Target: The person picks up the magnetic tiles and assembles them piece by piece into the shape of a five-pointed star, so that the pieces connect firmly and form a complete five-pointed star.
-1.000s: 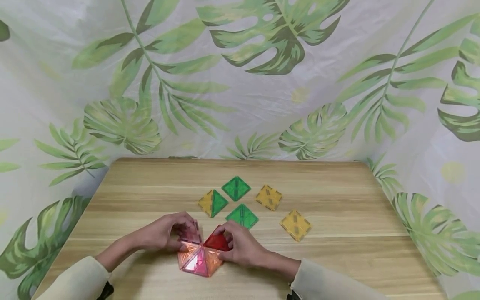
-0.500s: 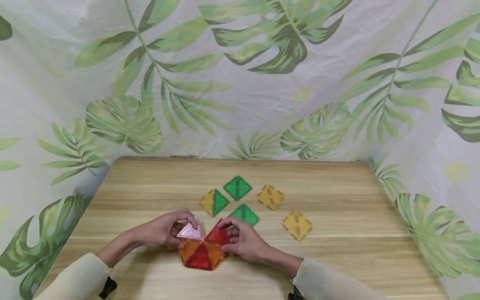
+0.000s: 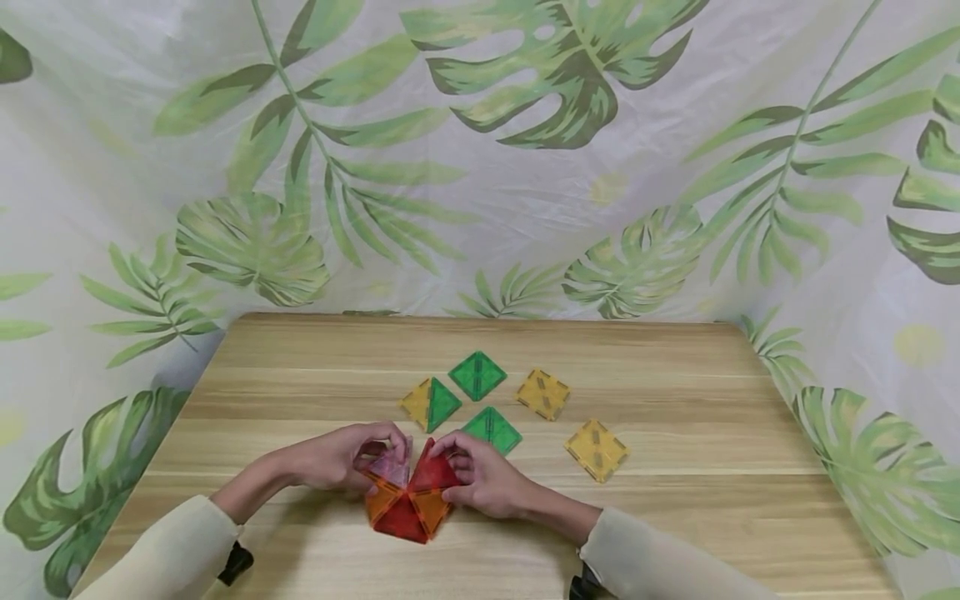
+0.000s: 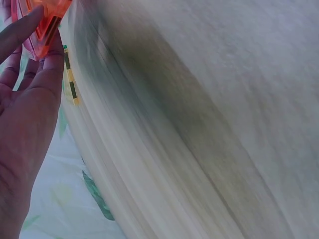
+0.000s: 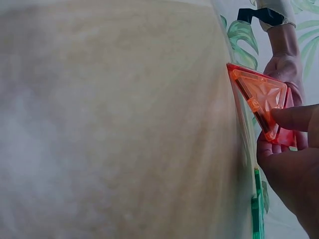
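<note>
Triangular magnetic tiles are joined edge to edge in a fan shape between both hands. In the head view a red tile (image 3: pixel 401 520) forms the front, with an orange tile (image 3: pixel 381 500) and a second orange tile (image 3: pixel 431 509) on its sides. My left hand (image 3: pixel 333 460) pinches the pale pink tile (image 3: pixel 391 469) and the left orange one. My right hand (image 3: pixel 489 477) grips the back red tile (image 3: pixel 435 472) and the right orange one. A narrow gap separates the pink and back red tiles. In the right wrist view, my thumb presses on an orange tile (image 5: pixel 259 92).
Beyond the hands lie a green pair of triangles (image 3: pixel 477 375), another green pair (image 3: pixel 498 432) and a yellow-green pair (image 3: pixel 442 404). Yellow tiles (image 3: pixel 543 394) and more yellow tiles (image 3: pixel 597 450) lie to the right on the wooden table (image 3: pixel 712 400). A leaf-print cloth (image 3: pixel 480 208) hangs behind.
The gap between the pink and back red tiles widened half a second ago and is narrower now. My left hand has moved right, bringing the pink tile closer to the red one.
</note>
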Demonstrator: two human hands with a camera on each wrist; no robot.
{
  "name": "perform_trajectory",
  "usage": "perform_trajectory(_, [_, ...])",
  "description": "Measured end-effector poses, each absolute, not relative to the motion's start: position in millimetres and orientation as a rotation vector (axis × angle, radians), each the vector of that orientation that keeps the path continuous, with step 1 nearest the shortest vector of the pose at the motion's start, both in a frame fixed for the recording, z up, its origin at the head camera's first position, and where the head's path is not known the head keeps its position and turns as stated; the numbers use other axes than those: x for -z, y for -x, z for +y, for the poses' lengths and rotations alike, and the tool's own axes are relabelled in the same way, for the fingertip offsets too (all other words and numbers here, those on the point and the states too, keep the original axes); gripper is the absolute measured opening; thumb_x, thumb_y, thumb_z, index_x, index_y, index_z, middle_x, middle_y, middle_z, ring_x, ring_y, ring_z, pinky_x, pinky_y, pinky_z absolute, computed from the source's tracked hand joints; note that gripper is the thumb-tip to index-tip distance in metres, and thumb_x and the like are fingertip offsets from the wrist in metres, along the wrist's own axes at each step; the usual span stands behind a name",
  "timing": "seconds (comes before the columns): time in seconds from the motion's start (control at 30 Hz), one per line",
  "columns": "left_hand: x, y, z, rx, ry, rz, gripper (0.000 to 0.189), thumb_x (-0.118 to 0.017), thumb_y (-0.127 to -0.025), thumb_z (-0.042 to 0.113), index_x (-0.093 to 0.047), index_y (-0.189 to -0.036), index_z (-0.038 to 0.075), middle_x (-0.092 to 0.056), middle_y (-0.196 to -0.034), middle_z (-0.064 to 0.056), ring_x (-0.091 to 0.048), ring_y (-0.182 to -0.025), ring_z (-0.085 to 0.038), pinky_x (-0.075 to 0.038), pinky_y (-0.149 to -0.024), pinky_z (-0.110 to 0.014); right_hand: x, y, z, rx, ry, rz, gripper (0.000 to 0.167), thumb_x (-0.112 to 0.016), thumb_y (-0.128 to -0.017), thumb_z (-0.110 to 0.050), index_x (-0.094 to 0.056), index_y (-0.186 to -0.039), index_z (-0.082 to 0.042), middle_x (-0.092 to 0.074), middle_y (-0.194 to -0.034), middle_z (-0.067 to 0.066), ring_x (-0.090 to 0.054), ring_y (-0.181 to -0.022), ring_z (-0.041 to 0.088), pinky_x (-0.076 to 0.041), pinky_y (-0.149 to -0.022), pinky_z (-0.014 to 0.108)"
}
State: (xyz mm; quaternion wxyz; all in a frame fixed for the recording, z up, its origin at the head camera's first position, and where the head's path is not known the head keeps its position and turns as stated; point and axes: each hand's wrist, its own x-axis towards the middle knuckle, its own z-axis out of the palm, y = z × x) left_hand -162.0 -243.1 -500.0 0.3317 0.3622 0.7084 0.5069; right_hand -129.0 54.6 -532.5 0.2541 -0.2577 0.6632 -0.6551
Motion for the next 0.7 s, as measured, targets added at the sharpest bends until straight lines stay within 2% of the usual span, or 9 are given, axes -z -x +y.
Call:
perform_trajectory(0.3, [500.0, 164.0, -235.5, -1.264, -0.859, 1.867, 0.054, -0.071, -0.076, -0.018, -0.060, -0.122, 0.008, -0.061, -0.130, -0.014, -0.064, -0.118, -0.024, -0.055, -0.100, -0.031, 536.5, 132.5, 51.3, 1.719, 0.721, 1.828, 0.049, -0.070, -0.085, 0.021, -0.059, -0.129, 0.003, -0.064, -0.124, 0.012, -0.063, -0.107, 0.013, -0.057, -0.092, 0.023])
perform_trajectory(0.5, [501.7, 166.1, -236.2, -1.293, -0.840, 1.863, 0.052, -0.075, -0.077, -0.015, -0.059, -0.123, 0.003, -0.061, -0.127, -0.017, -0.063, -0.119, -0.029, -0.056, -0.100, -0.031, 536.6, 134.3, 50.5, 1.681, 0.780, 1.905, 0.051, -0.082, -0.085, 0.009, -0.060, -0.131, 0.001, -0.063, -0.130, 0.012, -0.063, -0.112, 0.012, -0.056, -0.096, 0.025])
perform_trajectory(0.7, [504.9, 166.0, -239.5, -1.245, -0.886, 1.992, 0.051, -0.083, -0.083, -0.004, -0.062, -0.128, 0.007, -0.064, -0.131, -0.013, -0.063, -0.122, -0.029, -0.055, -0.102, -0.033, 536.0, 133.8, 49.6, 1.500, 0.846, 2.135, 0.058, -0.091, -0.083, -0.007, -0.063, -0.134, -0.010, -0.067, -0.129, 0.002, -0.063, -0.115, 0.007, -0.054, -0.098, 0.023])
